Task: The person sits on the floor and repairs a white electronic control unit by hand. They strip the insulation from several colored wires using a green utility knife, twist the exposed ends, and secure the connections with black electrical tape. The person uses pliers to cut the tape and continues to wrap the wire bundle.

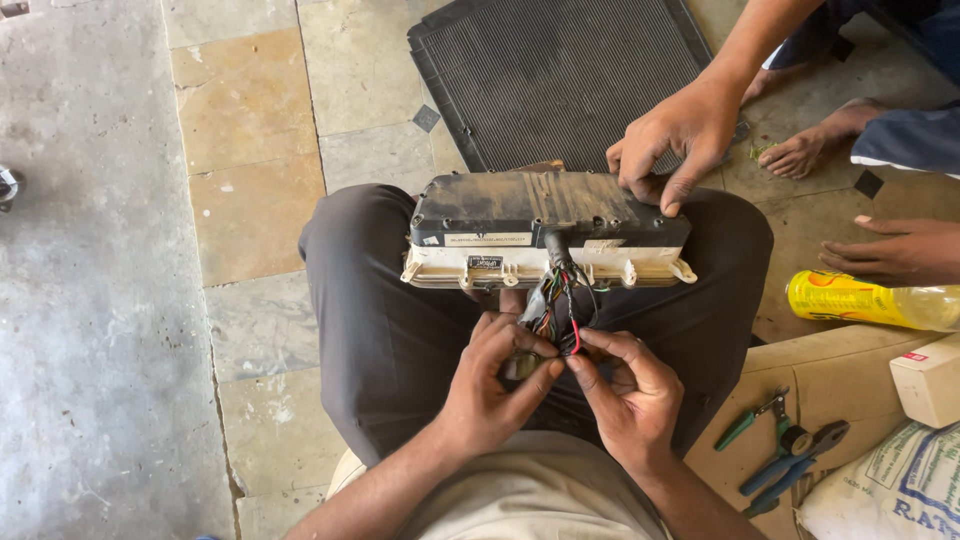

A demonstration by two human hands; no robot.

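Here we pinch the wire bundle between left hand and right hand, both fingertip sets clamped on strands; a co-worker's hand at one o'clock steadies the instrument cluster (balanced on our lap).

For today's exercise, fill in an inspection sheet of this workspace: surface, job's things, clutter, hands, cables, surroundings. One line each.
Surface: stone tile floor; the person sits on it, work on the lap.
Job's things: dusty instrument cluster unit across the knees, with a wire bundle hanging from its rear.
Clutter: pliers, yellow bottle, white box, printed sack, cardboard.
Hands: left hand and right hand pinch wire ends together; a co-worker's hand steadies the unit.
Cables: multicoloured, loose, one red.
Surroundings: radiator on the floor.
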